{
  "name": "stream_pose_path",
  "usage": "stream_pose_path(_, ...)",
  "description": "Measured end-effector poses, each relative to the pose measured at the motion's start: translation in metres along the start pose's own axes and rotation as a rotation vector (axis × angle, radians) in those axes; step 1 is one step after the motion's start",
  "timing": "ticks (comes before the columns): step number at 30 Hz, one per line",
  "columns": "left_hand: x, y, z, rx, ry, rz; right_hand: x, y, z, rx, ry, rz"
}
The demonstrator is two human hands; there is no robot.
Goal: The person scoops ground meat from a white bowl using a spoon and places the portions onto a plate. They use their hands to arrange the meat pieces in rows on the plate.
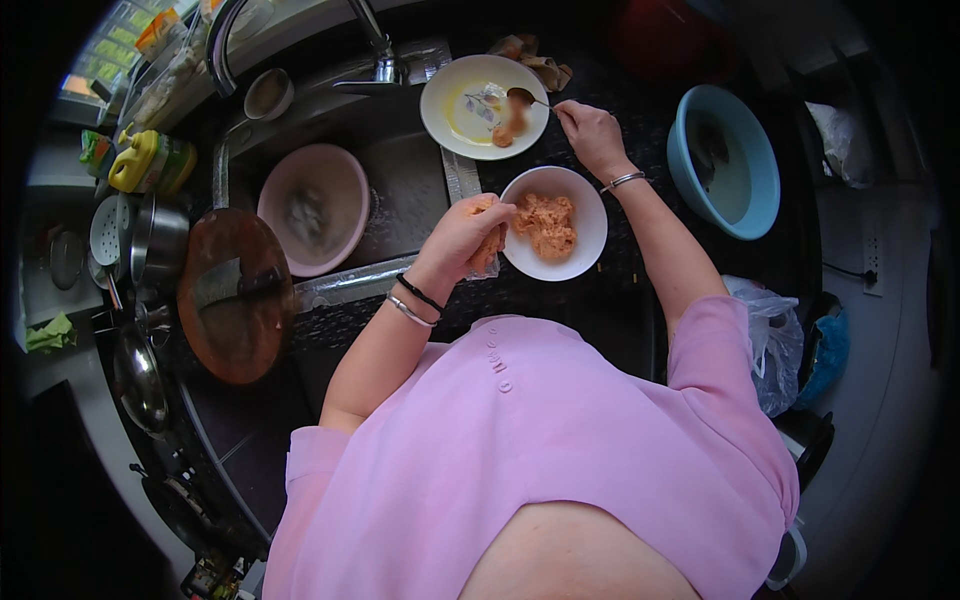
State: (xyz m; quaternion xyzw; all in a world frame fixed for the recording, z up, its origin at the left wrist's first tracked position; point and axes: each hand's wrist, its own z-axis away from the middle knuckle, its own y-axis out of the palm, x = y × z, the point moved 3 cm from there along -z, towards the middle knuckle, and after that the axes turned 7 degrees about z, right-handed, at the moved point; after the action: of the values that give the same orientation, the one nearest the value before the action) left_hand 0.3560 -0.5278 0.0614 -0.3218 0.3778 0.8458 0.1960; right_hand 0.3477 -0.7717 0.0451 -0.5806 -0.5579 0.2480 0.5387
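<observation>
My left hand is closed around a lump of orange-pink minced paste, part of which shows between the fingers. Just right of it stands a white bowl with more of the paste inside. My right hand grips the handle of a metal spoon, whose bowl is over a white plate with a leaf pattern and a yellow, oily-looking film. Small balls of paste lie at the plate's lower right; the area by the spoon is blurred.
Left of the plate is a sink holding a pink basin, under a faucet. A round wooden board with a cleaver lies farther left, near a metal pot. At right stand a blue basin of water and a plastic bag.
</observation>
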Motion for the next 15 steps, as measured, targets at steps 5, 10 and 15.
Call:
stream_pose_path(5, 0.004, -0.012, 0.002, -0.022, 0.0, 0.058, -0.001, 0.013, -0.006, 0.007, -0.146, 0.228)
stream_pose_path(10, 0.004, -0.011, 0.001, -0.044, 0.005, 0.078, -0.001, 0.009, -0.009, -0.035, -0.169, 0.194)
stream_pose_path(15, 0.003, -0.006, -0.005, -0.056, 0.027, 0.082, -0.006, 0.009, -0.009, -0.058, -0.136, 0.114)
